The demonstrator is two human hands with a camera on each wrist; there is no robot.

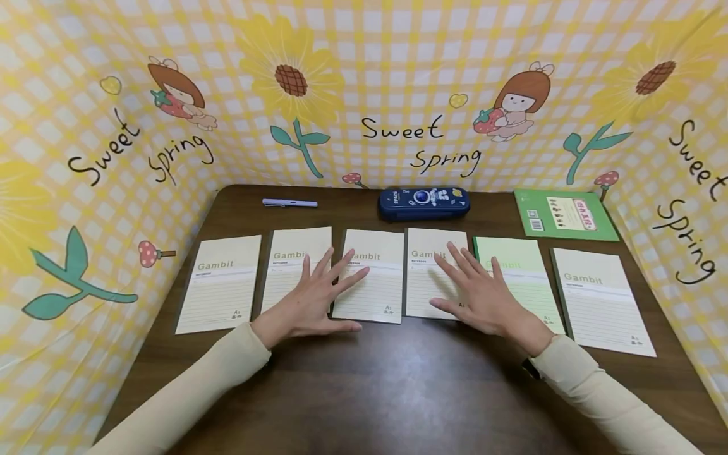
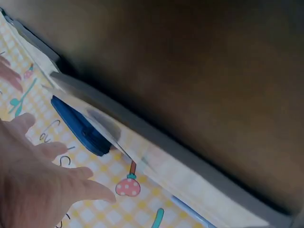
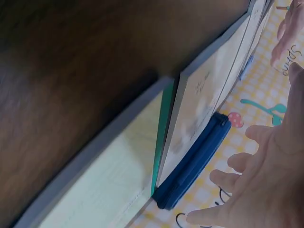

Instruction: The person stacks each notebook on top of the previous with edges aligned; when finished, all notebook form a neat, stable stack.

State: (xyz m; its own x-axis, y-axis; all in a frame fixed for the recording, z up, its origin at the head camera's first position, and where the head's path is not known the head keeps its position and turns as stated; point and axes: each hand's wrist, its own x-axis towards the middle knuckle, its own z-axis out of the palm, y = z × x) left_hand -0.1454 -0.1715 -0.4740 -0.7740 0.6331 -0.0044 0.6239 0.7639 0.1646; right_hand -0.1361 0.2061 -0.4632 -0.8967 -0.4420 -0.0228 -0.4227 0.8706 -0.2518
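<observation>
Several Gambit notebooks lie in a row on the dark table. My left hand [image 1: 313,297], fingers spread, overlaps a cream notebook [image 1: 284,281] and the cream notebook [image 1: 378,284] to its right. With its fingers apart too, my right hand [image 1: 486,297] is over another cream notebook [image 1: 422,291] and the pale green notebook [image 1: 529,287] beside it. Both hands hold nothing. In the left wrist view the left hand [image 2: 42,175] shows with fingers extended above the covers; the right wrist view shows the right hand [image 3: 266,175] likewise.
Cream notebooks stand at the row's left end [image 1: 220,284] and right end [image 1: 605,303]. Behind the row lie a lavender pen [image 1: 290,203], a dark blue pencil case [image 1: 423,203] and a green book [image 1: 565,215]. A yellow checked cloth [image 1: 398,82] walls the back and sides.
</observation>
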